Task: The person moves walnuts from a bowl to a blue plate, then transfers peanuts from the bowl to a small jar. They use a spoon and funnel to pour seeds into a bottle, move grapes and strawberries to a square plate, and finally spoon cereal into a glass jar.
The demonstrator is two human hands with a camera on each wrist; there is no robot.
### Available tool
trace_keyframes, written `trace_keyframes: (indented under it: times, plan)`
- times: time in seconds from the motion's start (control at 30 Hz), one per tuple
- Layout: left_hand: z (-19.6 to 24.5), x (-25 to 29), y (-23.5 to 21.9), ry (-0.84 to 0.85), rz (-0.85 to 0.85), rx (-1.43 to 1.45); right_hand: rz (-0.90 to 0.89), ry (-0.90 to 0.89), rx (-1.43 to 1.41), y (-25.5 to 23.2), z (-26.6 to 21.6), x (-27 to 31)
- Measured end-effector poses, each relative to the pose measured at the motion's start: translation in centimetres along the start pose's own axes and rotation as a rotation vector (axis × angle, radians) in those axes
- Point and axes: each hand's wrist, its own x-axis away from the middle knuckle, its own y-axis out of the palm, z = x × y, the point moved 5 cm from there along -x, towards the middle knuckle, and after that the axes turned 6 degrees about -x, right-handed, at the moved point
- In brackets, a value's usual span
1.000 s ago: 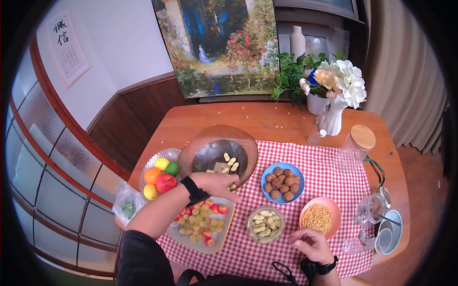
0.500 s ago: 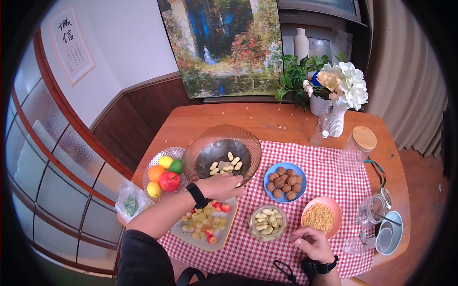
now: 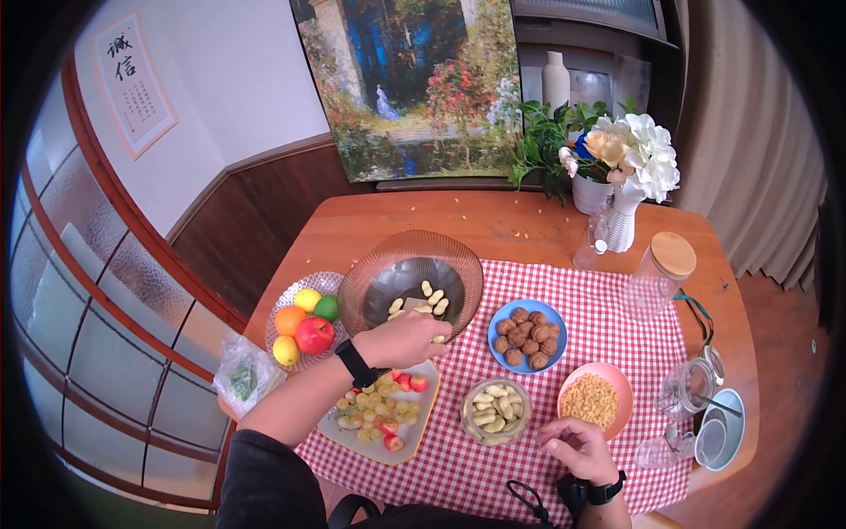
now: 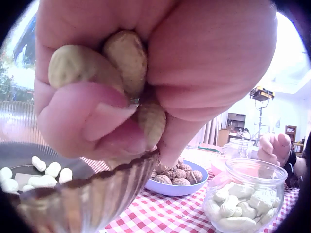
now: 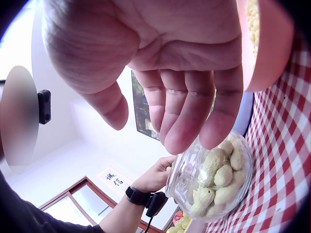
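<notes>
Bright, even daylight; fisheye warps and darkens every edge. Wrist views blur the close fingers (image 4: pixel 97 126), with glare at far right.

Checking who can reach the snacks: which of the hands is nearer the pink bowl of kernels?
Right. The right hand rests just below-left of the pink bowl; the left hand grips peanuts at the brown glass bowl.

— What's in the left hand (image 3: pixel 407 339)?

— A few peanuts (image 4: pixel 104 65), tan and still in their shells, pinched between thumb and curled fingers (image 4: pixel 204 73), right at the near rim of the ribbed brown glass bowl (image 3: pixel 370 275).

— And that bowl?

— Upright toward the desk's left edge, partly on the checked cloth, with several pale shelled pieces (image 3: pixel 428 301) lying loose on its dark bottom.
</notes>
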Motion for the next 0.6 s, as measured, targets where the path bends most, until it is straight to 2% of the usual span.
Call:
trace_keyframes:
  times: [0.07,0.27,0.33,0.37,0.4,0.47,0.53,0.6]
  plan:
    - [0.3,0.2,-0.3,0.009,0.033,-0.056,0.0,0.006,-0.002,0.0,0.0,0.0]
    - [0.8,0.7,-2.2,0.014,0.119,0.117,0.01,-0.035,0.004,-0.1,-0.2,0.1]
    - [1.1,0.7,-2.8,-0.093,0.094,0.329,-0.004,-0.011,0.006,0.1,-0.5,0.0]
    - [2.4,0.8,-3.1,0.012,0.129,0.387,0.0,-0.011,0.006,0.0,-0.5,0.1]
    - [3.4,0.8,-3.0,0.013,0.128,0.388,-0.006,-0.014,0.008,0.0,-0.5,0.0]
    - [6.3,0.6,-2.2,0.162,0.138,0.503,-0.015,-0.012,0.01,0.1,-0.2,0.0]
    - [8.3,0.3,-0.6,0.241,0.105,0.506,-0.012,-0.02,-0.008,0.0,0.0,0.0]
    - [9.7,-0.1,0.8,0.244,0.107,0.557,-0.003,-0.023,-0.03,0.0,0.1,0.0]
